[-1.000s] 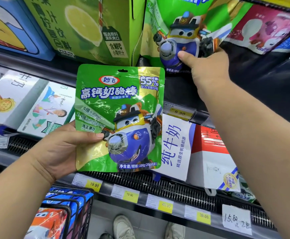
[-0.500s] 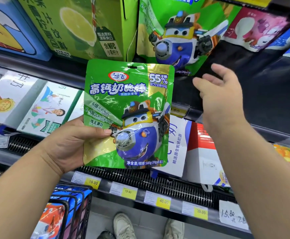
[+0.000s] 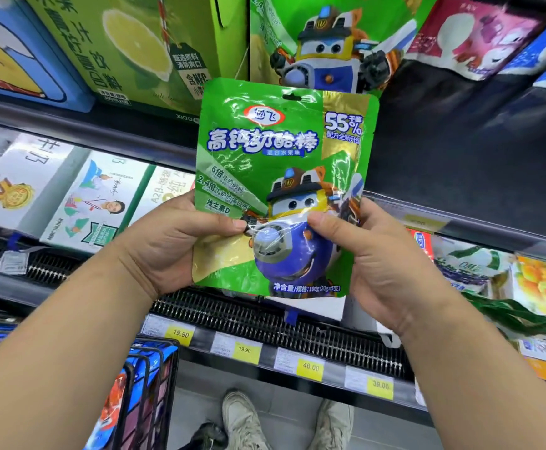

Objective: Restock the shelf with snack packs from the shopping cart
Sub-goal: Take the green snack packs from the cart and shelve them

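A green snack pack (image 3: 281, 151) with a cartoon plane robot on it is held upright in front of the shelves. My left hand (image 3: 171, 241) grips its lower left edge, thumb on the front. My right hand (image 3: 372, 254) grips its lower right edge, thumb on the front too. A matching green pack (image 3: 323, 37) stands on the upper shelf (image 3: 460, 151) just behind and above the held one. The black wire shopping cart (image 3: 148, 384) sits at the bottom left with more colourful packs inside.
A green lemon drink box (image 3: 128, 43) and a blue box (image 3: 11, 50) stand left on the upper shelf; pink and blue packs (image 3: 479, 34) lie to the right. Milk cartons (image 3: 80, 196) fill the lower shelf. Price tags (image 3: 310, 368) line its front rail. My shoes (image 3: 245, 420) show below.
My right hand came down from the pack on the upper shelf and took hold of the held pack's right side. The pack moved right and up a little.
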Demonstrator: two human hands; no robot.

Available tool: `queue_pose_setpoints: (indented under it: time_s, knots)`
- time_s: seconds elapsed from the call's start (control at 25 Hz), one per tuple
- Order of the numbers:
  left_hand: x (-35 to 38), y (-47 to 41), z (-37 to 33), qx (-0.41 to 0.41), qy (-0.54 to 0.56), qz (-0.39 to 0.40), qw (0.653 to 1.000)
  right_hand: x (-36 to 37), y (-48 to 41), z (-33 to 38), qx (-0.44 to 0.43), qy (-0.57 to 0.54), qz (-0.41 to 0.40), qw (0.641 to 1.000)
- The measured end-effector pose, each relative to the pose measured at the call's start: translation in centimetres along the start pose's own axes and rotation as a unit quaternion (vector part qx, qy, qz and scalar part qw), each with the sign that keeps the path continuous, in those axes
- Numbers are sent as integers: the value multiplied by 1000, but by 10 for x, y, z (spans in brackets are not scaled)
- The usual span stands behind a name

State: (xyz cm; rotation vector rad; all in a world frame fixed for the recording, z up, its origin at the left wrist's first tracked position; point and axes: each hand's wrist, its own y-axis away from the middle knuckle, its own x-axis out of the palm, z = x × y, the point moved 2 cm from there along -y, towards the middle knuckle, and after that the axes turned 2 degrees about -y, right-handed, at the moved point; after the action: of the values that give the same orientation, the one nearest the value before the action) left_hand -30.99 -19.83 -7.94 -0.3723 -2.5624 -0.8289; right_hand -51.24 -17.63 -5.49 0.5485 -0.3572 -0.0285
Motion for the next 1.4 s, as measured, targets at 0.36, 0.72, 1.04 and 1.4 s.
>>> queue_pose_setpoints:
  time_s: [0.36, 0.72, 1.04, 1.4]
  knots:
    - [28, -15, -24, 93, -63, -28, 993, -13, -15, 29, -119, -22, -22, 992]
    - [55, -33, -42, 242, -265, -164, 919, -14, -51, 61, -222, 4, -24, 975]
    - [49, -59, -42, 272, -349, -226, 868, -9, -69, 70, -277, 57, -12, 959]
    - [52, -46, -29, 330, -519, -353, 705, -25, -56, 60, -313, 310, -114, 890]
